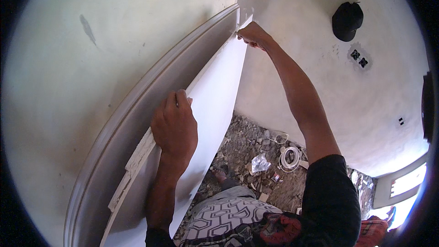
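Observation:
A long white board (215,96), its near end's edge rough and broken, stands tilted along the left wall. My left hand (176,123) is closed over the board's upper edge, fingers curled to the far side. At the far end, by the room's corner, my right hand (252,35) is closed at the same edge; its fingertips are partly hidden, and no tool shows in it. Between the board and the wall runs a grey panel with a moulded rim (151,71), which curves in this view.
Rubble and dirt (242,137) cover the floor, with a coil of white cable (289,159) and a crumpled clear plastic bag (260,163) on it. A black cap (347,21) hangs on the right wall above an open socket box (359,58). At lower right is a bright opening (407,187).

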A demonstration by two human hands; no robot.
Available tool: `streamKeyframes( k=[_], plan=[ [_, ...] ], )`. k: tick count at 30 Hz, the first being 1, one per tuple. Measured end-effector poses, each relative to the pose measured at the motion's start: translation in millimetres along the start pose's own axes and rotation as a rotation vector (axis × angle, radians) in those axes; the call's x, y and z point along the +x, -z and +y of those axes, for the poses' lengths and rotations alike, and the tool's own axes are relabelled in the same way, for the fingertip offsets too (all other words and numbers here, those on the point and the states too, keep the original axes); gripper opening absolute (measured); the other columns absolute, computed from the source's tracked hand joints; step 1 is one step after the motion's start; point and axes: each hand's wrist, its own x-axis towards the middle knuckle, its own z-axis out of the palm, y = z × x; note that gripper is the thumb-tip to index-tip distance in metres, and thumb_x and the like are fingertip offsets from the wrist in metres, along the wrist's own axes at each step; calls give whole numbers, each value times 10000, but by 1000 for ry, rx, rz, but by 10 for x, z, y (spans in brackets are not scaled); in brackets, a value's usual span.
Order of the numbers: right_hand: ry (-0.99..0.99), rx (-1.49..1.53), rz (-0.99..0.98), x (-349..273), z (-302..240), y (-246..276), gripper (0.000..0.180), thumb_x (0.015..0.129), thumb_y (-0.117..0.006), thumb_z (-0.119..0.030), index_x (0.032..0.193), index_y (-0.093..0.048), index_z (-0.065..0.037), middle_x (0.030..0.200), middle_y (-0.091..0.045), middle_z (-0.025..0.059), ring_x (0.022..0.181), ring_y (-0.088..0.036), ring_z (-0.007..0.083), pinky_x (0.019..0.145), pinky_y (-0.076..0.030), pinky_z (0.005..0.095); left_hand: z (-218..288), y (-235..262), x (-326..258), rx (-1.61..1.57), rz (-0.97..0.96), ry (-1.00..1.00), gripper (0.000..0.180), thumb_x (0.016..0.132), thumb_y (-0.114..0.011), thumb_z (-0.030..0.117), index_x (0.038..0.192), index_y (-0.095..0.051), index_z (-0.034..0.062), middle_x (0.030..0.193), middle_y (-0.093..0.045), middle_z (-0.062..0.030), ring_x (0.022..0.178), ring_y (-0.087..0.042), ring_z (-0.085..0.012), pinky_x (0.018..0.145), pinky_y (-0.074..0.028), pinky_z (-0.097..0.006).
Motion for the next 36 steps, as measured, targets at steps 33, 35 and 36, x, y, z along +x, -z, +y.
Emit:
streamKeyframes(
  k=[33, 35, 36],
  plan=[
    [54, 20, -83, -388, -98, -9, 232, 852, -606, -168, 838, -680, 52, 535, -510, 60, 404, -436, 127, 354, -337, 309, 85, 63, -1, 89, 64, -30, 196, 977, -612, 200, 1061, -627, 24, 977, -674, -117, 861, -695, -254, 719, -555, -387],
    [59, 25, -125, -408, -123, -32, 230, 851, -606, -168, 806, -664, 50, 534, -507, 54, 407, -442, 126, 357, -339, 304, 83, 70, 34, 90, 60, -26, 194, 973, -618, 196, 1057, -630, 21, 975, -675, -120, 863, -696, -253, 725, -554, -383],
    [101, -2, -112, -443, -148, -103, 225, 852, -606, -170, 787, -650, 41, 534, -506, 49, 407, -437, 124, 358, -338, 300, 77, 64, 38, 91, 55, -18, 192, 971, -622, 194, 1054, -631, 21, 972, -676, -121, 863, -696, -254, 728, -554, -381]
  ],
)
